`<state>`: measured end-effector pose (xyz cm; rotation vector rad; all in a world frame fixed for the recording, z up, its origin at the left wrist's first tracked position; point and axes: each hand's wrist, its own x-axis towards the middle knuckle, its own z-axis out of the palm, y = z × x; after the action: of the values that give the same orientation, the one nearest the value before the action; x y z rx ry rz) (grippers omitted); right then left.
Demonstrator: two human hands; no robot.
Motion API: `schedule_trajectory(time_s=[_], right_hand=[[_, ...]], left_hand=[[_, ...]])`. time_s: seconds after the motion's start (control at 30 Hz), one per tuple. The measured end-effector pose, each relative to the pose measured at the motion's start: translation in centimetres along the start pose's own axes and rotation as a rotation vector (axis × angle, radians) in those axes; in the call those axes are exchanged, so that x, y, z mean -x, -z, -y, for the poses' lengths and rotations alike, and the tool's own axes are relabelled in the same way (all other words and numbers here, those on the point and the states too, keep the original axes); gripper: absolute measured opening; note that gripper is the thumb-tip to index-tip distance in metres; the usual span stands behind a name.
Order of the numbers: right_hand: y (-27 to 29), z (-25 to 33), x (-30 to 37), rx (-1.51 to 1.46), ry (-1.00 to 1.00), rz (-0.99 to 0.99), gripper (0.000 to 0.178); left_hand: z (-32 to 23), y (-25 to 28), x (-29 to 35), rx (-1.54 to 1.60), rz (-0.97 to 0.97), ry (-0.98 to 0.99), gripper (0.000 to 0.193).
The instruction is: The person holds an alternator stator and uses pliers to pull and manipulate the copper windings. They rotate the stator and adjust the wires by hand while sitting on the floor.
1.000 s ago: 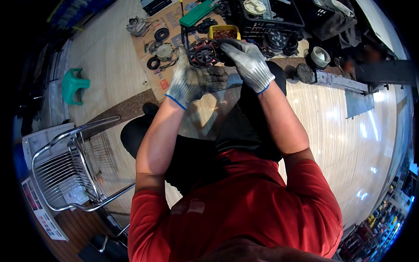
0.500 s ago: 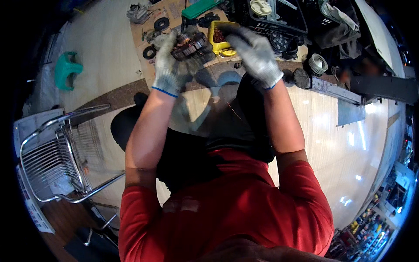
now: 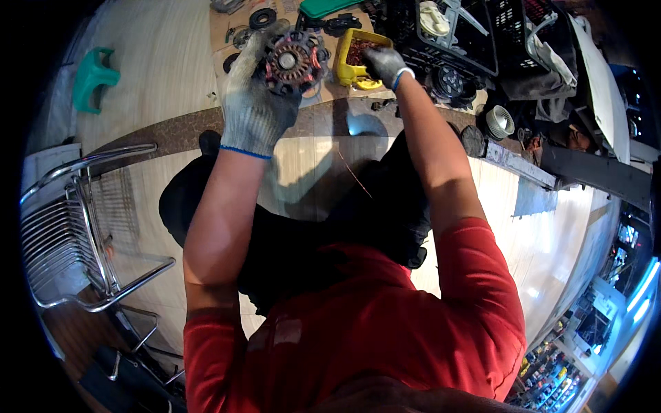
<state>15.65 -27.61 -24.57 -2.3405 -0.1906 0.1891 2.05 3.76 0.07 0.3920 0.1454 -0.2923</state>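
Observation:
My left hand (image 3: 258, 113), in a pale knit glove with a blue cuff, is closed around a motor armature (image 3: 288, 62). Its round end faces up, showing a central shaft, a copper-coloured ring and reddish windings between dark poles. To the right stands a yellow cut-open container (image 3: 343, 51) holding many small reddish-brown bits (image 3: 358, 51). My right hand (image 3: 387, 65), gloved and darkened at the fingers, reaches over its right side. Those fingers curl down to the bits, and their tips are hidden, so anything pinched there cannot be made out.
Black rings (image 3: 262, 18) and small metal parts lie on cardboard beyond my left hand. A green case (image 3: 323, 7) sits at the back. Black crates (image 3: 444, 48) stand right, near a white fan wheel (image 3: 499, 122). A green stool (image 3: 95, 79) and chrome chair (image 3: 96, 227) are left.
My left hand has turned the armature from its side to end-up and raised it. My right hand has moved from above the container's right side down to the bits, fingers now curled.

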Motion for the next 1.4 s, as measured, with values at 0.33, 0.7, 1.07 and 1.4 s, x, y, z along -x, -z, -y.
schedule_trajectory(time_s=[0.33,0.7,1.07,1.4], right_hand=[[-4.7,1.0,0.0,0.603,-0.640,0.177,0.068],[-10.6,-7.6,-2.7,0.689,-0.723,0.176,0.041],[-6.1,-0.4,-0.8,0.573,-0.540,0.347,0.041],[9.4,15.1,9.0,-0.529,0.008,-0.043,0.036]], left_hand=[[2.6,-1.1,1.2,-0.050,-0.244,0.162,0.071],[3.0,2.0,-0.2,0.057,-0.326,0.062,0.068],[1.3,-1.0,0.1,0.082,-0.298,0.025,0.067],[0.8,-2.6,-0.4,0.025,-0.223,-0.069,0.065]])
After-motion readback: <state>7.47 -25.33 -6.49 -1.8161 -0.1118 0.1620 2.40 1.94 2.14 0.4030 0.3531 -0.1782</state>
